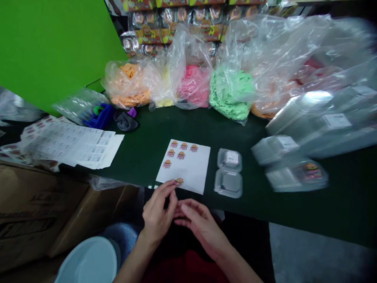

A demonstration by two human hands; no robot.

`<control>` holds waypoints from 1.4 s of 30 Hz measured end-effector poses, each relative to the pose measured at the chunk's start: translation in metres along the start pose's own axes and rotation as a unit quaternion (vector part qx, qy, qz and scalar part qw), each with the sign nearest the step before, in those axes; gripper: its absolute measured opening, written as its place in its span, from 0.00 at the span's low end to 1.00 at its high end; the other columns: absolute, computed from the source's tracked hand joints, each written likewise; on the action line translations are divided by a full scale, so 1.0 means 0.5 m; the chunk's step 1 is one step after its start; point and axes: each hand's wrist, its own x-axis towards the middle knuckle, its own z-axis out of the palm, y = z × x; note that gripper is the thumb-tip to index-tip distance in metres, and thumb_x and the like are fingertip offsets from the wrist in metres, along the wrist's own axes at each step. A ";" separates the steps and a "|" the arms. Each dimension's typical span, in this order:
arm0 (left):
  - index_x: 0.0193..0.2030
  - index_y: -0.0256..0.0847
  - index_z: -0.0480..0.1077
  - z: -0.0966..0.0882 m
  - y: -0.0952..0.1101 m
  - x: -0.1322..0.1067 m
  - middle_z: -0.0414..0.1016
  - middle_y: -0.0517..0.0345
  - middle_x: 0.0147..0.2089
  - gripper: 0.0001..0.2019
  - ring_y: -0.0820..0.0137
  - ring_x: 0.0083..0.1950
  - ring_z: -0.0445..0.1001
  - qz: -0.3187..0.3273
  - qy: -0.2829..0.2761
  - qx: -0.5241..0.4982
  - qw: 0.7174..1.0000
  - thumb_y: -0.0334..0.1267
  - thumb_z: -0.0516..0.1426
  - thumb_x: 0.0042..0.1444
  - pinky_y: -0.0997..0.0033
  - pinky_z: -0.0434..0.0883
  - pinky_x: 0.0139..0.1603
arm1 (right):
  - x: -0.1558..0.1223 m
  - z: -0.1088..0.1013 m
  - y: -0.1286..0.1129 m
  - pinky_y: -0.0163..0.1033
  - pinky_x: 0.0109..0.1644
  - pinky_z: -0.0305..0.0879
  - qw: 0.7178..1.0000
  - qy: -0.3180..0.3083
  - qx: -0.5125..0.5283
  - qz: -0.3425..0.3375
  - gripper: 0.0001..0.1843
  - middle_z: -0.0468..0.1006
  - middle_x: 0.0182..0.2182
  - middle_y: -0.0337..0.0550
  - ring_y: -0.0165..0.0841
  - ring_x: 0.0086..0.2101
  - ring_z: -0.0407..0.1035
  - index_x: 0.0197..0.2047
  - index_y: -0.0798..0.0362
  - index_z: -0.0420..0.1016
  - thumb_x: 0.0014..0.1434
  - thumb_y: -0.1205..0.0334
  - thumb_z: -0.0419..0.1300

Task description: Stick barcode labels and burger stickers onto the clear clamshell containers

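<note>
My left hand (159, 208) is at the table's front edge, its fingers pinched on a small burger sticker (179, 181). Beneath and beyond that sticker lies a white sticker sheet (188, 169), with several burger stickers left on its upper left part. My right hand (202, 224) is close beside the left one, fingers loosely bent and apart, and nothing shows in it. To the right of the sheet sits an unfolded clear plastic clamshell box (229, 182), with a white label on its far half.
Clear boxes (297, 175) are piled at the right. Bags of orange, pink and green soft material (232, 92) line the back. Printed label sheets (88, 147), a blue tape dispenser (100, 116) and a dark pouch (126, 120) lie left. Below stand cartons (32, 212) and a pale basin (90, 259).
</note>
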 end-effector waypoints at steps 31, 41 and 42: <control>0.39 0.41 0.77 0.183 0.134 0.174 0.80 0.56 0.37 0.09 0.67 0.38 0.75 -0.179 -0.287 -0.268 0.902 0.42 0.59 0.70 0.68 0.71 0.42 | -0.119 -0.253 -0.137 0.47 0.53 0.69 0.891 0.319 -0.108 -0.305 0.17 0.83 0.35 0.42 0.38 0.40 0.74 0.48 0.48 0.87 0.59 0.48 0.73; 0.68 0.39 0.71 0.250 0.115 0.162 0.79 0.59 0.36 0.26 0.69 0.36 0.75 -0.211 -0.290 -0.303 0.883 0.38 0.63 0.63 0.69 0.73 0.43 | -0.098 -0.269 -0.130 0.44 0.51 0.67 0.897 0.310 -0.085 -0.305 0.16 0.83 0.34 0.41 0.37 0.39 0.73 0.47 0.50 0.86 0.61 0.49 0.72; 0.68 0.39 0.70 0.253 0.114 0.161 0.79 0.59 0.36 0.26 0.69 0.37 0.75 -0.212 -0.293 -0.303 0.881 0.38 0.63 0.64 0.69 0.73 0.43 | -0.096 -0.270 -0.130 0.44 0.51 0.67 0.897 0.310 -0.086 -0.305 0.16 0.83 0.34 0.41 0.36 0.39 0.73 0.47 0.50 0.86 0.61 0.49 0.72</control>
